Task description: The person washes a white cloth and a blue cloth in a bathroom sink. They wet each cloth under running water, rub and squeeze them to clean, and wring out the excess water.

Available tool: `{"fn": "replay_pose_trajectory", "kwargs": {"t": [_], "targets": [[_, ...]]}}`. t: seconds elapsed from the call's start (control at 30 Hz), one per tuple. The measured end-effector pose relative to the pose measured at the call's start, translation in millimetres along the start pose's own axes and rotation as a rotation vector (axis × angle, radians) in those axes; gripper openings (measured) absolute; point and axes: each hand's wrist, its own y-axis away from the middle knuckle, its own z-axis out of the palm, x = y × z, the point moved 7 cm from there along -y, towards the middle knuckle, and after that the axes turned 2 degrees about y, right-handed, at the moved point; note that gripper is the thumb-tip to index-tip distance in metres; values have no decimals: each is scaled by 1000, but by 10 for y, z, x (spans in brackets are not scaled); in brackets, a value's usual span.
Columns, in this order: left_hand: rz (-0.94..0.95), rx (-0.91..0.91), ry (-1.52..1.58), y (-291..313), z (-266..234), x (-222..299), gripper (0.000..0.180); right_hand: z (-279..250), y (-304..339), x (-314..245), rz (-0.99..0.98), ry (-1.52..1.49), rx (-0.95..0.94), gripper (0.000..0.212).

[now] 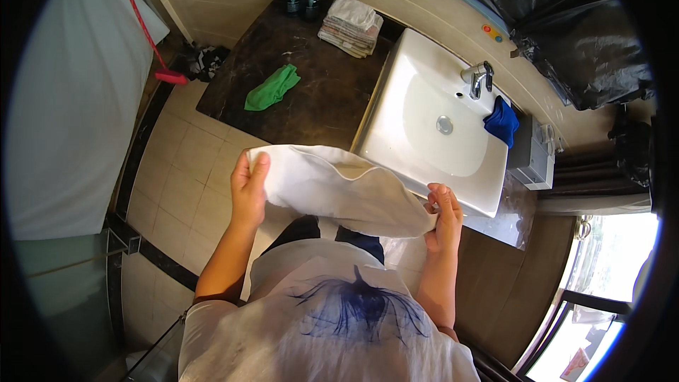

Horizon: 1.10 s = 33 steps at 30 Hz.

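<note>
Nearest the camera, along the lower centre of the frame, we record a white shirt [311,339] with a dark blue print, worn by the person; dark trouser legs show just above it. Both forearms rise on either side of the shirt.

Main item: a white cloth [332,198], at the centre of the frame, stretched between the two hands and sagging slightly, with a folded edge along its top. Left hand [249,182]: grasping the cloth's left end, thumb on the near face. Right hand [444,218]: pinching the right end, fingers curled, just beside the front of the basin. We cannot tell whether that hand touches the rim.

Surroundings: a dark, marbled desk [322,102] occupies the upper centre. On it we note a crumpled green cloth [272,88], a folded stack of cloths [351,26] near the wall and two dark pump bottles [301,0] side by side at the rear.

Right of centre sits a white basin [407,110] with a chrome tap [482,78]; a blue cloth [501,123] drapes over its right rim, near a grey box [530,155]. Upper left: a red-handled brush [171,76], head down, above pale floor tiles [185,148].
</note>
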Motion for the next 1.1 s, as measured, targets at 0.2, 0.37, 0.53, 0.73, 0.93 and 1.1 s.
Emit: {"fn": "replay_pose_trajectory", "kwargs": {"t": [0.2, 0.37, 0.53, 0.73, 0.93, 1.1], "targets": [[139, 136, -100, -20, -598, 88, 18, 50, -79, 133, 173, -258, -197, 18], [291, 208, -258, -111, -993, 266, 19, 330, 72, 16, 153, -152, -497, 33], [357, 292, -263, -114, -1105, 378, 21, 309, 109, 67, 102, 121, -506, 36], [260, 257, -104, -104, -1198, 401, 25, 174, 45, 110, -111, 523, -436, 23], [298, 194, -371, -84, -1188, 480, 23, 93, 1, 124, -339, 806, -302, 16], [309, 142, -498, -41, -1113, 538, 22, 5, -45, 141, -314, 773, -209, 12]]}}
